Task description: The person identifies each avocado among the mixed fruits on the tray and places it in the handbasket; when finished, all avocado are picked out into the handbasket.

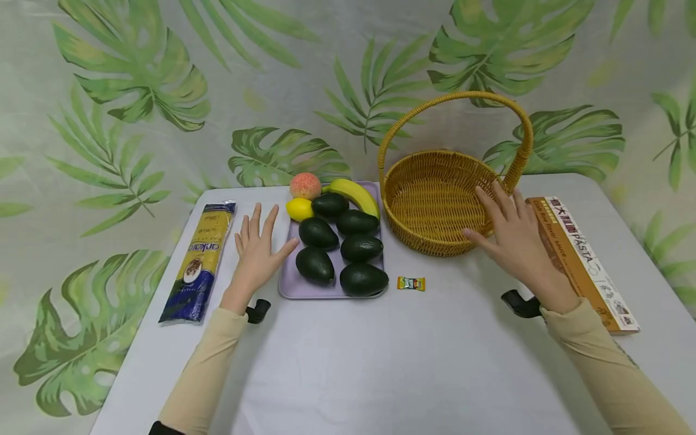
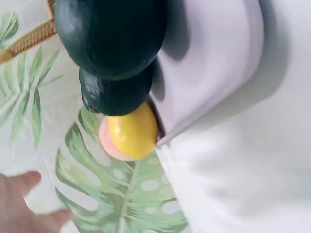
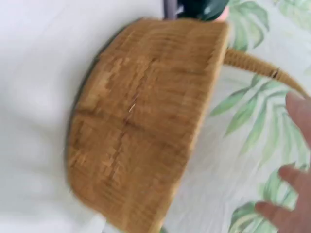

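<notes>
My left hand hovers with spread fingers between a blue and yellow pasta packet and a lilac tray. On that tray lie several dark green avocados, a yellow lemon, a peach and a banana. My right hand, fingers spread and holding nothing, overlaps the right rim of a wicker basket with a tall handle. In the right wrist view the fingers show beside the basket, apart from its wall.
A brown and white pasta box lies at the right, partly behind my right hand and forearm. One small wrapped candy lies in front of the basket. A leaf-print cloth hangs behind the white table.
</notes>
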A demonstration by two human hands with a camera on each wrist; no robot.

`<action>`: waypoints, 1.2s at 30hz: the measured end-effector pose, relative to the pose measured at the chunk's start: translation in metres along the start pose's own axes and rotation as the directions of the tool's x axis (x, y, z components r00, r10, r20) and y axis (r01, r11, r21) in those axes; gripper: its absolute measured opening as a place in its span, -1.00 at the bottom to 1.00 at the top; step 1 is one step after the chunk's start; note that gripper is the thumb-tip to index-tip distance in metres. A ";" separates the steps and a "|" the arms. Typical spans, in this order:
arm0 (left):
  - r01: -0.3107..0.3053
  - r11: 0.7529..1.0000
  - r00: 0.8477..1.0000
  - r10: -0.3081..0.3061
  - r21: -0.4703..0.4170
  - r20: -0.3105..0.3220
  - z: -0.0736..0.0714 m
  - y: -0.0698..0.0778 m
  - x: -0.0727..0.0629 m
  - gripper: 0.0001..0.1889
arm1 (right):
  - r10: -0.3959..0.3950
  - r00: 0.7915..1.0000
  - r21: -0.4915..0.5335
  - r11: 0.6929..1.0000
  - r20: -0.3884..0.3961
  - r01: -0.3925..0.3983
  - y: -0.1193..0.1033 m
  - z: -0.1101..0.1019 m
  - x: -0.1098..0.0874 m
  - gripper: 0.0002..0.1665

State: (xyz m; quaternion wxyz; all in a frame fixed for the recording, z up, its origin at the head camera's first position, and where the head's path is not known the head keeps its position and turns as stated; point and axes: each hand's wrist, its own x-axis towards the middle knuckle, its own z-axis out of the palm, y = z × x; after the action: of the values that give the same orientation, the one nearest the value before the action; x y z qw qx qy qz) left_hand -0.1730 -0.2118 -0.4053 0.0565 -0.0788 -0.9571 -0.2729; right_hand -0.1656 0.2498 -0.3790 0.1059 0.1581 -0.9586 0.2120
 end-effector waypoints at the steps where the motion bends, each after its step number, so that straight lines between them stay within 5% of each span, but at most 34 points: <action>1: 0.000 0.998 1.000 0.001 -0.057 0.022 0.000 -0.004 -0.001 -0.10 | -0.038 0.999 0.040 0.999 0.002 0.038 -0.005 0.001 0.002 -0.05; 5: 0.016 0.955 0.992 0.021 -0.295 0.124 0.001 -0.020 -0.004 -0.17 | -0.171 0.985 0.227 0.961 0.033 0.159 -0.024 0.009 0.008 -0.05; 11: 0.108 0.784 0.961 0.074 -0.611 0.265 0.010 -0.045 -0.012 -0.24 | -0.290 0.946 0.455 0.869 0.146 0.196 -0.052 0.028 0.013 -0.10; 14: 0.127 0.744 0.950 0.100 -0.656 0.297 0.015 -0.054 -0.016 -0.18 | -0.328 0.919 0.539 0.826 0.219 0.166 -0.062 0.035 0.017 -0.13; 20: 0.149 0.783 0.920 0.114 -0.603 0.375 0.024 -0.064 -0.019 -0.03 | -0.424 0.847 0.661 0.741 0.321 0.121 -0.071 0.053 0.031 -0.21; 23: 0.168 0.814 0.904 0.098 -0.556 0.416 0.027 -0.067 -0.020 0.04 | -0.482 0.786 0.682 0.723 0.388 0.107 -0.074 0.062 0.037 -0.24; 27: 0.168 0.852 0.889 0.087 -0.496 0.450 0.029 -0.064 -0.020 0.12 | -0.549 0.695 0.668 0.732 0.464 0.133 -0.082 0.069 0.045 -0.22; 30: 0.174 0.870 0.878 0.075 -0.461 0.473 0.020 -0.049 -0.023 0.14 | -0.588 0.632 0.653 0.739 0.505 0.166 -0.091 0.072 0.050 -0.20; 36: 0.164 0.890 0.875 0.068 -0.426 0.480 0.025 -0.053 -0.022 0.26 | -0.598 0.559 0.546 0.789 0.575 0.282 -0.108 0.082 0.056 -0.23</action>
State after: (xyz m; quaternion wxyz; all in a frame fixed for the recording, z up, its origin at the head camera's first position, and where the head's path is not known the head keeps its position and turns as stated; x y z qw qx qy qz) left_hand -0.1622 -0.2455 -0.4566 -0.2107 -0.1310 -0.8518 -0.4614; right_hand -0.1905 0.1062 -0.3961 -0.2641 0.4857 -0.7829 0.2852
